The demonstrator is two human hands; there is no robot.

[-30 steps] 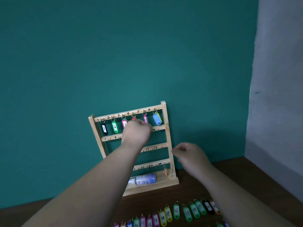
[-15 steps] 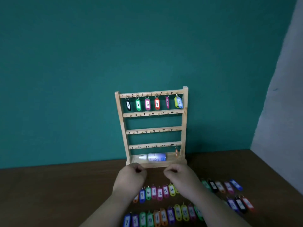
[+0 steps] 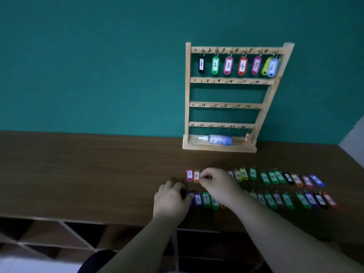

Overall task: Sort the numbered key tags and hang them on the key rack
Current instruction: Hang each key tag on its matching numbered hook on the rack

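Pinching narrowly with the right hand (image 3: pixel 218 184) at a mostly hidden tag (image 3: pixel 209 177) just right of the orange plastic key tag marked 8 (image 3: pixel 196 175), in the far row of coloured numbered tags (image 3: pixel 253 173) at lower centre. Curling the left hand (image 3: pixel 171 200) round a dark tag (image 3: pixel 184 194) at the near row's left end. Probably next in order: the pink tag marked 7 (image 3: pixel 189 174), long axis front to back, ring end toward the pale wooden key rack (image 3: pixel 188 95) at upper right. Just left of the right fingertips, up-right of the left hand. Likely bound for the bare second rail (image 3: pixel 232 81).
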